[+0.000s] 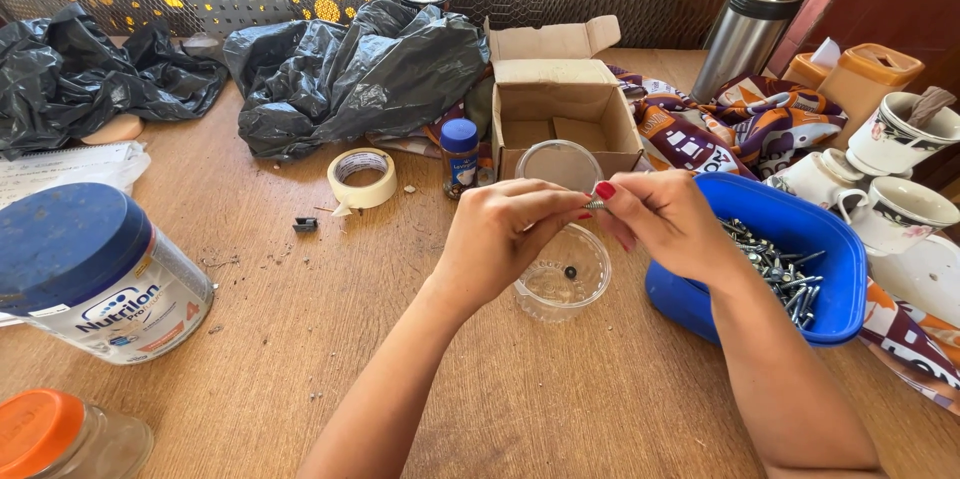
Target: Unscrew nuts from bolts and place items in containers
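Head view of a wooden worktop [300,339]. The left hand [505,234] and right hand [665,224] meet above a small clear plastic cup [563,274], both closed in a fingertip pinch on one short metal screw [596,205]. The screw is grey and slim, lying roughly level between the two grips; only a little of it shows past the fingers, so its head and tip cannot be told apart. A single dark, round, small piece [570,272] lies on the cup's floor. Just right of the cup stands a blue plastic tub [830,249] holding a heap of similar grey screws [785,274]. Behind the hands: an open cardboard box [560,99], a roll of tape [362,179], a small blue-capped jar [460,157].
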